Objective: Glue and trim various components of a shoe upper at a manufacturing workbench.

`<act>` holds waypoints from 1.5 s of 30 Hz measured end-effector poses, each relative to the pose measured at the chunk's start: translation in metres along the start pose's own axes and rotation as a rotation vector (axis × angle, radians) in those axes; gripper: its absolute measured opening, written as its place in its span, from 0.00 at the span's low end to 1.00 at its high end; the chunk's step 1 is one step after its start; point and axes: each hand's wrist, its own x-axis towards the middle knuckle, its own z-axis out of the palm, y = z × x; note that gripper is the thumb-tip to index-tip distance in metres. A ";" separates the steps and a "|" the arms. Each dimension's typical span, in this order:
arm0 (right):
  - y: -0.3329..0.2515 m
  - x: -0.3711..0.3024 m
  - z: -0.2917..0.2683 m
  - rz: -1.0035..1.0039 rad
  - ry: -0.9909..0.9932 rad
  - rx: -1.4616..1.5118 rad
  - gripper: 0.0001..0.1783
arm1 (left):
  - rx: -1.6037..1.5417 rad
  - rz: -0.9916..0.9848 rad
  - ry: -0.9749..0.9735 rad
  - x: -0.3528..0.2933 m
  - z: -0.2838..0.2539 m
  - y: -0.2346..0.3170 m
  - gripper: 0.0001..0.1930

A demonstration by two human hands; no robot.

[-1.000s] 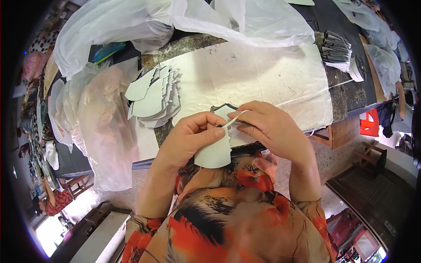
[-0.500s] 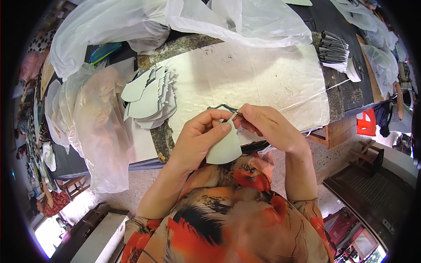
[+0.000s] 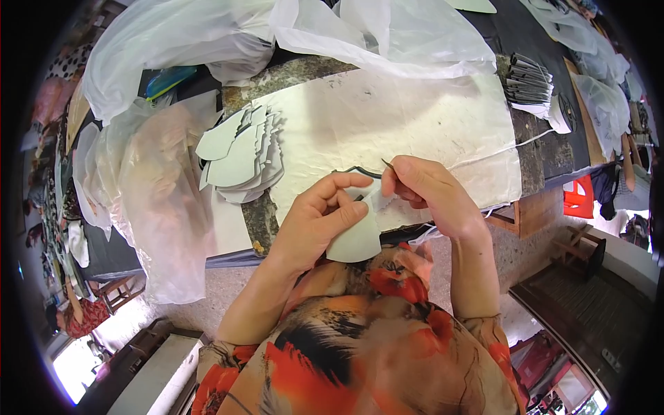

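My left hand (image 3: 315,225) is closed on a pale grey-white cut piece (image 3: 356,238), thumb on top, close to my body. A black strip (image 3: 360,171) runs along the piece's far edge. My right hand (image 3: 432,190) is closed in a pinch just right of the piece, apart from my left hand. From its fingertips sticks a small dark thin tip (image 3: 387,164); the rest of that object is hidden in the fingers. A thin white cord (image 3: 484,158) stretches over the table toward my right hand; whether the fingers hold it is unclear.
A stack of similar pale pieces (image 3: 245,155) lies to the left on the white sheet (image 3: 415,111). Dark-edged pieces (image 3: 529,83) are bundled at the far right. Clear plastic bags (image 3: 162,187) cover the left and far sides. A red plastic object (image 3: 578,197) is beyond the right edge.
My right hand has drawn slightly away from the piece, and the dark tip now points up and left from its fingers. My left hand keeps its grip on the piece.
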 end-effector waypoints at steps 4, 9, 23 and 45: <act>0.002 0.001 0.015 -0.124 0.013 -0.061 0.12 | -0.017 0.045 0.037 -0.007 0.002 0.006 0.20; 0.005 -0.003 0.014 -0.027 -0.012 -0.209 0.07 | 0.192 -0.011 0.001 -0.004 0.003 -0.001 0.13; 0.023 -0.006 0.016 -0.187 0.111 -0.261 0.13 | 1.117 0.552 0.536 -0.025 -0.072 0.121 0.12; 0.043 -0.018 0.019 -0.654 0.039 -0.800 0.11 | 0.453 0.058 -0.053 0.012 0.000 0.023 0.11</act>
